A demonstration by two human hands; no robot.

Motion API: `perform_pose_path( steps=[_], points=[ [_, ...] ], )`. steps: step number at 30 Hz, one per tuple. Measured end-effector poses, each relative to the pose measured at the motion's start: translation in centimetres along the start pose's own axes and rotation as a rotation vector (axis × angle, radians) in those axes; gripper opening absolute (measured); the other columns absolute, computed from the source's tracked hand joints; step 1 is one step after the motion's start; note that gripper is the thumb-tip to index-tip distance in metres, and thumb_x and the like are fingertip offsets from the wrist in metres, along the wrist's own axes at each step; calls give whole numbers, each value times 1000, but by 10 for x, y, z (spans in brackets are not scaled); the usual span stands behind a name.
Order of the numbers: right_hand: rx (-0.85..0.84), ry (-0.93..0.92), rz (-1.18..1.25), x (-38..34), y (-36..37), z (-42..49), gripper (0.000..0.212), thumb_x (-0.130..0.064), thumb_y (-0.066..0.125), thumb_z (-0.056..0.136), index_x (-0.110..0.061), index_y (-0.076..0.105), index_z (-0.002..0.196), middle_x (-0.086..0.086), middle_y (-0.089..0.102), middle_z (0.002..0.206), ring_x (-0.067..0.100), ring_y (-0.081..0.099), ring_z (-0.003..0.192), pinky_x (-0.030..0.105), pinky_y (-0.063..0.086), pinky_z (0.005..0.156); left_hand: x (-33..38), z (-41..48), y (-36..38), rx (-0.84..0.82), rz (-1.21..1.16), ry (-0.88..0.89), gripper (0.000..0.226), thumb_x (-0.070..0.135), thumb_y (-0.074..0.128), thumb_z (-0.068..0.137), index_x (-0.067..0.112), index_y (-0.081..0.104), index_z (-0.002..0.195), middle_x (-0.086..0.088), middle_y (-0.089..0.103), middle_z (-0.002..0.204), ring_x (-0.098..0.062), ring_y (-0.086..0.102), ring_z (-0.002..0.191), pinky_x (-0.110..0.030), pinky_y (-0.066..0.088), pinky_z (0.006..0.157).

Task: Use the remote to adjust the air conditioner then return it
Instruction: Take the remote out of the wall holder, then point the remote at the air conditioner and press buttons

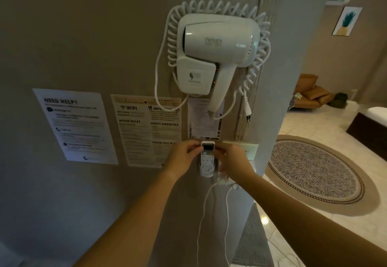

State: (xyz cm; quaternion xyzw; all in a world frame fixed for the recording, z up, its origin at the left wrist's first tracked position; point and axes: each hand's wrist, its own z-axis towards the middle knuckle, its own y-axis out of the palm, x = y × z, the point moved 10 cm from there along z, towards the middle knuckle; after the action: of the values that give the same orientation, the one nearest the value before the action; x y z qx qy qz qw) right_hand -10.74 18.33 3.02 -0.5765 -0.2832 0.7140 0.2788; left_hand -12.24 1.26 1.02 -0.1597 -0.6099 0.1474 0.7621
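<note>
My left hand and right hand clasped the remote by its sides, steadying it upright in its wall holder.

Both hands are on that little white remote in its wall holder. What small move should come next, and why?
Probably lift the white remote with the small screen straight up out of its white wall holder. Its lower end sits in the holder, while the left hand and right hand pinch its upper sides. It could instead be going back in.
</note>
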Motion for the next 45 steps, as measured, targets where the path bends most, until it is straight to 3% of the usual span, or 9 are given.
perform_pose_path(
  steps=[5, 9, 15, 22, 27, 29, 34, 41, 45],
  points=[
    [60, -22, 239, -15, -21, 4, 23, -26, 63, 104, -15, 74, 120, 7, 79, 99, 23, 78, 74, 40, 68, 68, 30, 4, -19, 102, -196, 49, 16, 23, 68, 102, 38, 75, 102, 10, 80, 104, -8, 75, 103, -38, 61, 96],
    [38, -6, 340, -14, -23, -5, 24, -24, 63, 104, -11, 73, 122, 8, 79, 102, 22, 78, 87, 41, 68, 75, 37, -6, -17, 96, -219, 24, 16, 26, 67, 103, 40, 73, 99, 2, 80, 108, -18, 77, 104, -48, 63, 93],
    [-115, 34, 456, 0, -23, -27, 28, -18, 56, 107, -13, 64, 133, 12, 76, 118, 29, 78, 98, 48, 68, 78, 47, -31, 4, 81, -290, -50, 10, 19, 62, 106, 18, 72, 103, -5, 80, 103, -23, 80, 93, -39, 68, 74],
    [-223, 68, 533, 17, -53, -73, 29, -16, 51, 109, -19, 64, 135, 11, 75, 120, 33, 75, 108, 57, 64, 86, 86, -55, 27, 98, -249, -23, 19, 23, 63, 105, 8, 74, 109, -7, 81, 104, -22, 80, 95, -43, 68, 77],
    [-165, 78, 582, 30, -104, -107, 26, -17, 50, 110, -16, 64, 132, 10, 74, 112, 31, 76, 104, 55, 65, 83, 125, -72, 58, 82, -282, -19, 21, 29, 67, 103, 10, 75, 105, -6, 82, 101, -19, 81, 88, -45, 69, 76],
    [-138, 75, 588, 36, -127, -120, 24, -18, 52, 109, -15, 64, 129, 11, 74, 113, 32, 76, 103, 55, 66, 83, 149, -81, 72, 66, -284, 9, 18, 29, 66, 103, 13, 75, 104, -6, 81, 100, -13, 81, 83, -36, 69, 71],
    [-48, 57, 592, 51, -194, -157, 22, -24, 57, 107, -21, 66, 126, 7, 78, 107, 21, 81, 90, 47, 68, 76, 213, -107, 115, -31, -339, 66, 23, 24, 64, 104, 9, 72, 121, -4, 80, 111, -18, 80, 94, -31, 68, 72],
    [56, 17, 590, 81, -291, -225, 30, -24, 54, 108, -18, 61, 137, 13, 74, 120, 33, 76, 107, 57, 65, 85, 298, -144, 187, -124, -399, 140, 18, 16, 68, 102, 24, 73, 118, 16, 79, 101, -7, 79, 86, -23, 64, 65],
    [109, -7, 613, 104, -343, -267, 27, -25, 54, 109, -21, 63, 134, 11, 78, 117, 29, 79, 100, 51, 67, 83, 343, -170, 232, -173, -426, 199, 22, 12, 67, 103, 19, 74, 123, 15, 80, 99, -4, 80, 86, -20, 62, 66]
  ],
)
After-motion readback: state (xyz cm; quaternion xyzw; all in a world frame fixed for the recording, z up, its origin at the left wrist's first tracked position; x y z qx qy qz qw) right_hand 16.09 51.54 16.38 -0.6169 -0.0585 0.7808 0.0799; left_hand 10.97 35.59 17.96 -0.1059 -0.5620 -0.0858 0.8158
